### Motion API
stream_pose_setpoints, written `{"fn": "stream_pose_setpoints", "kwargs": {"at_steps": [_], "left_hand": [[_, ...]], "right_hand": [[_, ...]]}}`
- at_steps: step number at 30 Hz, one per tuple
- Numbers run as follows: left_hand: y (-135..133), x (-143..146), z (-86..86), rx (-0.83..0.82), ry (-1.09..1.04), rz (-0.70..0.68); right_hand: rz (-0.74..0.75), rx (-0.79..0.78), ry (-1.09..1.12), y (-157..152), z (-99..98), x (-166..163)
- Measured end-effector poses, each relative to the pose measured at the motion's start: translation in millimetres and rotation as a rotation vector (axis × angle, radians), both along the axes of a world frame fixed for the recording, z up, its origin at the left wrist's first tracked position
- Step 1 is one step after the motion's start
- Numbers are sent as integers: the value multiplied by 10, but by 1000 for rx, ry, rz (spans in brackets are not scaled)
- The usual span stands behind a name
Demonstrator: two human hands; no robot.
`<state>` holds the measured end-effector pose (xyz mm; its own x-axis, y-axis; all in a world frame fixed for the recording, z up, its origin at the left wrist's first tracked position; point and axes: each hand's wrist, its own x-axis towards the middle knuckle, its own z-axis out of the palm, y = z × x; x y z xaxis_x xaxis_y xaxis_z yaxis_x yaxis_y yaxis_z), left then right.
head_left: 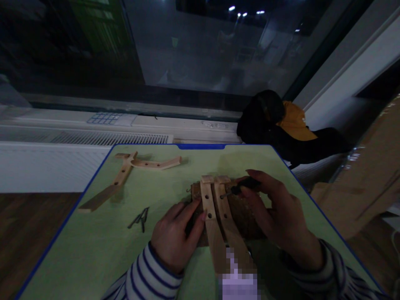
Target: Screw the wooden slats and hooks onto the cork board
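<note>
Two curved wooden pieces with holes, a left one [214, 237] and a right one [231, 229], lie side by side across a dark brown block [246, 212]. My left hand [175, 235] is closed at the block's left side, index fingertip and thumb touching the left piece's edge. Between the thumb and fingers of my right hand [281, 212] is a small black-handled screwdriver [248, 183]. Its thin shaft points left at the upper hole of the right wooden piece; whether the tip is inside, I cannot tell.
Several dark thin screws or nails [140, 217] lie left of my left hand. Two more holed wooden pieces [123, 171] touch at the back left of the green, blue-edged board [103, 246]. Beyond are a radiator [53, 162], a window and an orange-and-black cap [295, 121]. Cardboard [365, 166] stands right.
</note>
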<state>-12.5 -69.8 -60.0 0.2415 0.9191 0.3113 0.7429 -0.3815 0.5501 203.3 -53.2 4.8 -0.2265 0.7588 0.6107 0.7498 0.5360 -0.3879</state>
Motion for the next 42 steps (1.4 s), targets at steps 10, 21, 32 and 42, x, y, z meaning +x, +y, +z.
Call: {"fn": "stream_pose_setpoints", "kwargs": {"at_steps": [10, 21, 32, 42], "left_hand": [[-19, 3, -21, -15, -29, 10], [-13, 11, -26, -27, -47, 12], [-10, -6, -16, -24, -20, -6], [-6, -11, -16, -30, -16, 6]], "right_hand": [[72, -70, -86, 72, 145, -56], [82, -31, -131, 117, 146, -51], [97, 21, -188, 112, 133, -102], [10, 61, -106, -164, 193, 49]]}}
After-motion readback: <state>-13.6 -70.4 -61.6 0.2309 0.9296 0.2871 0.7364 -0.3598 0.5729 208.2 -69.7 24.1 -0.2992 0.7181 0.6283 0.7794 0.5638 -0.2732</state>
